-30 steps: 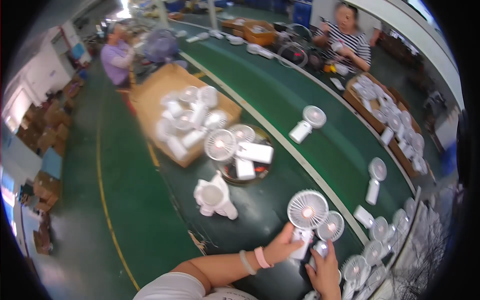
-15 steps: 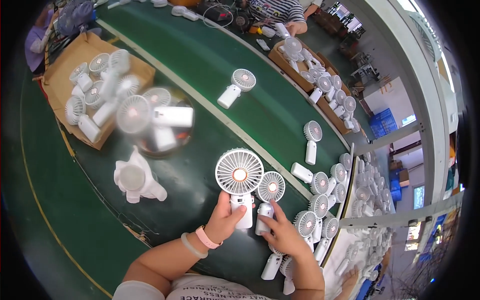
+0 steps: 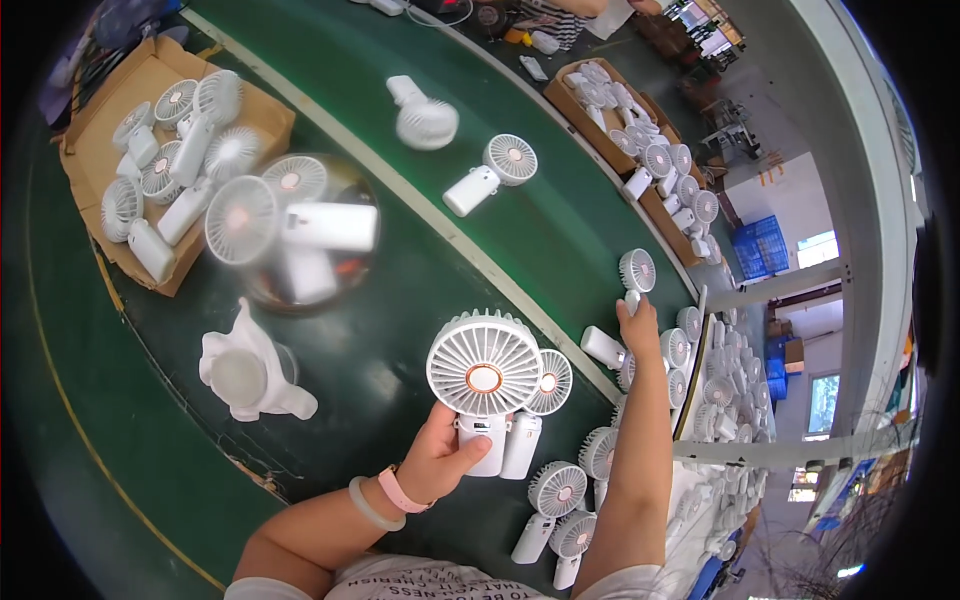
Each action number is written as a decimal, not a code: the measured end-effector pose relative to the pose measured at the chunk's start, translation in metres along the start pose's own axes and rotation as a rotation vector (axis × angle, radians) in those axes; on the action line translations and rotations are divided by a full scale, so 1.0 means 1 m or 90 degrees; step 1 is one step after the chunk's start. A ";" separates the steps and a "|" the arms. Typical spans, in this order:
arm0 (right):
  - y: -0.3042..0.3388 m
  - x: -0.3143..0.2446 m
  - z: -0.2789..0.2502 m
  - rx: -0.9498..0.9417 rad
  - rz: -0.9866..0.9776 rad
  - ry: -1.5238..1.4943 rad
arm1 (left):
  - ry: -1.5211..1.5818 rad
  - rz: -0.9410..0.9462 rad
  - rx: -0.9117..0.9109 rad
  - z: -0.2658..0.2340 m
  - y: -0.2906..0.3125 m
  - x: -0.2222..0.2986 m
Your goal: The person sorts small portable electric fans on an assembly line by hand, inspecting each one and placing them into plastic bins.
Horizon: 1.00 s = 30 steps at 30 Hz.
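Note:
My left hand (image 3: 438,456) is closed around the handle of a white handheld fan (image 3: 482,360), held upright with its round grille facing me. Partly hidden behind it is a second handheld fan (image 3: 549,378), which lies beside the held one. My right arm stretches far to the right. At its end my right hand (image 3: 638,322) has its fingers closed on the handle of another handheld fan (image 3: 637,268) on the green belt. Several more handheld fans (image 3: 556,488) lie beside and below my right forearm.
At the left, a cardboard box (image 3: 84,150) holds several fans. Next to it, blurred fans rest on a round dark tray (image 3: 366,255). A lumpy white object (image 3: 252,372) stands nearer. Two fans (image 3: 470,188) lie mid-belt. Full cartons (image 3: 577,118) line the far side, where another person works.
My right hand has left the fan beside my left hand and reached away to a fan at the far right. Another fan now shows on the belt's far part. The view has shifted slightly.

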State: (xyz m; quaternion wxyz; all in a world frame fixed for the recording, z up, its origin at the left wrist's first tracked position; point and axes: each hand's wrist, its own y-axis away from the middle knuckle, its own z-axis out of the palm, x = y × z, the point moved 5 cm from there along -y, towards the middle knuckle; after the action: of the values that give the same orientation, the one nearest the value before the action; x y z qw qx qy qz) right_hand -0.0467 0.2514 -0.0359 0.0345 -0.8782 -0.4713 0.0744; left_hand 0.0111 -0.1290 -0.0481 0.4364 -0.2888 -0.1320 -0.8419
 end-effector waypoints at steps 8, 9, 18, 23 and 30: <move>-0.009 0.029 0.028 -0.043 0.177 0.108 | 0.011 0.017 0.009 -0.004 0.001 -0.001; -0.010 0.042 0.029 -0.064 0.196 0.068 | 0.013 0.021 -0.002 -0.001 0.001 0.001; 0.099 -0.065 -0.033 -0.308 0.188 -1.205 | 0.015 0.049 -0.032 0.000 0.010 0.009; 0.205 -0.115 -0.076 -0.531 0.055 -1.466 | -0.008 0.047 -0.032 0.005 0.013 0.006; 0.239 -0.123 -0.060 -0.525 0.013 -1.503 | -0.017 0.016 0.020 0.004 0.005 -0.004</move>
State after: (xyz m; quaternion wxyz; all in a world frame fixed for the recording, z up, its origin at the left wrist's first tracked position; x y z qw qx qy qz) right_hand 0.0926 0.0176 0.0038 -0.6871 -0.2241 -0.1956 0.6629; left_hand 0.0187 -0.1274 -0.0479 0.4498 -0.2951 -0.1476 -0.8300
